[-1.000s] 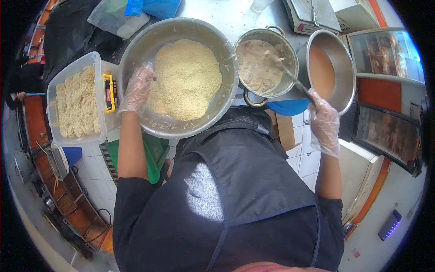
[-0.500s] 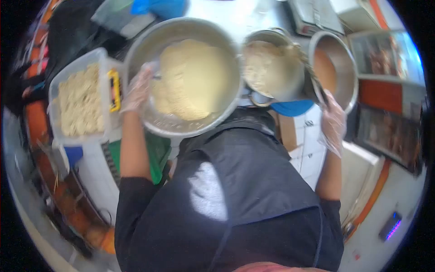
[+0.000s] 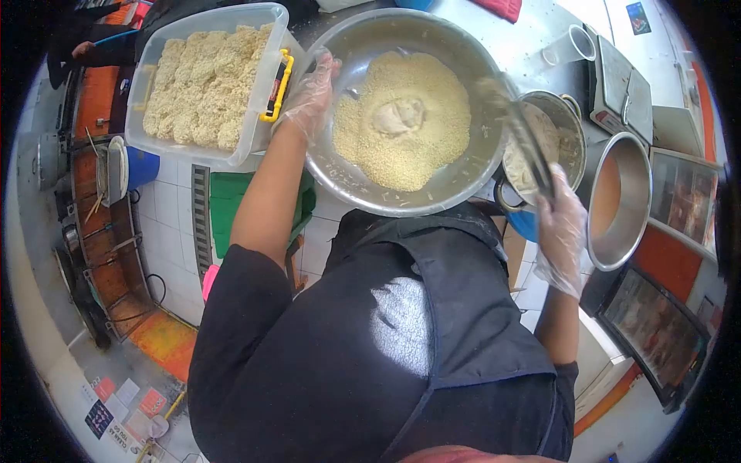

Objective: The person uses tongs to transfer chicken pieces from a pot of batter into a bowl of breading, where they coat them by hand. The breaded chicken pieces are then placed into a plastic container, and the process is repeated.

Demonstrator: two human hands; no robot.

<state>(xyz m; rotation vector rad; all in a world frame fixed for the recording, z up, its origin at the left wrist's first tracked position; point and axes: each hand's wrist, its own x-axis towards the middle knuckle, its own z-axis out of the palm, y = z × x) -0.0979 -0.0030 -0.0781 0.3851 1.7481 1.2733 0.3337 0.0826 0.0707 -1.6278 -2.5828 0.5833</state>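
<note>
A wide metal bowl [image 3: 494,85] holds a mound of pale yellow crumbs [image 3: 363,150]. In the middle of the crumbs lies a whitish, batter-coated piece of food [image 3: 398,116]. My left hand [image 3: 311,99], in a clear plastic glove, grips the bowl's left rim. My gloved right hand [image 3: 561,231] is closed around metal tongs [image 3: 534,150], whose blurred far end reaches over the bowl's right rim. Beneath the tongs is a pot of pale batter [image 3: 573,131], partly covered by them in this view.
A clear plastic tub [image 3: 266,31] of crumb-coated pieces stands left of the bowl. On the right are a steel bowl [image 3: 634,224] with orange contents, a clear cup [image 3: 571,45] and a scale [image 3: 622,89]. Another person's hand [image 3: 82,49] shows at the far left.
The tongs have swung from over the batter pot leftward to the big bowl. A batter-coated piece now lies in the crumbs. My left hand stays at the bowl's rim; the view has shifted.
</note>
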